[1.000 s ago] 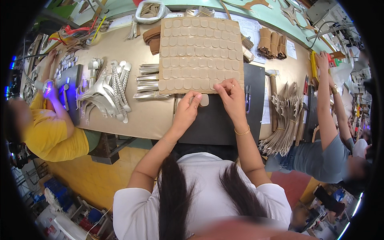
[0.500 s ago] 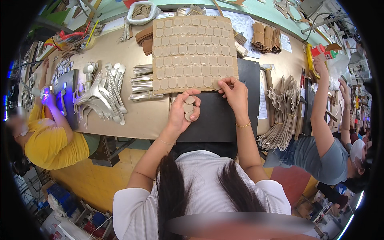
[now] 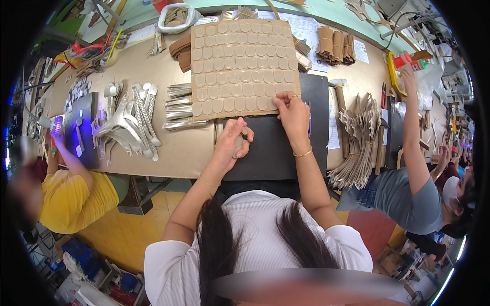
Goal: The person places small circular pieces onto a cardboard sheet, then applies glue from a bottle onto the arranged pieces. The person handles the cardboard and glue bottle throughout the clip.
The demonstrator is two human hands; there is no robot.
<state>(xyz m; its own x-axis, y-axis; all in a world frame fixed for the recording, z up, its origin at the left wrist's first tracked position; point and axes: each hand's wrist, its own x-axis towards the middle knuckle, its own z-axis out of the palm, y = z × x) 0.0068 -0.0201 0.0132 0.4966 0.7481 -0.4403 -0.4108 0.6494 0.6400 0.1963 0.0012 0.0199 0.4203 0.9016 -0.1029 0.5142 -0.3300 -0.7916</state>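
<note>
A square beige board [image 3: 245,116] covered in rows of rounded beige pieces lies tilted on the far edge of a black mat [image 3: 265,153]. At its near right corner my right hand [image 3: 293,116] pinches a rounded beige piece at the end of the nearest row; the fingers cover most of it. Just below the board's near edge, my left hand [image 3: 234,140] is closed around several loose beige pieces [image 3: 238,145], partly hidden by its curled fingers.
Bundles of silvery straps [image 3: 178,107] and braided strips [image 3: 145,120] lie left. A hammer [image 3: 341,112] and a bundle of thin beige strips [image 3: 357,140] are right. Brown rolls [image 3: 334,46] and a white bag [image 3: 177,18] stand behind. Co-workers sit on both sides.
My right hand has brought its piece slightly up onto the corner of the board. My left hand has turned, its fingers closing more over the loose pieces.
</note>
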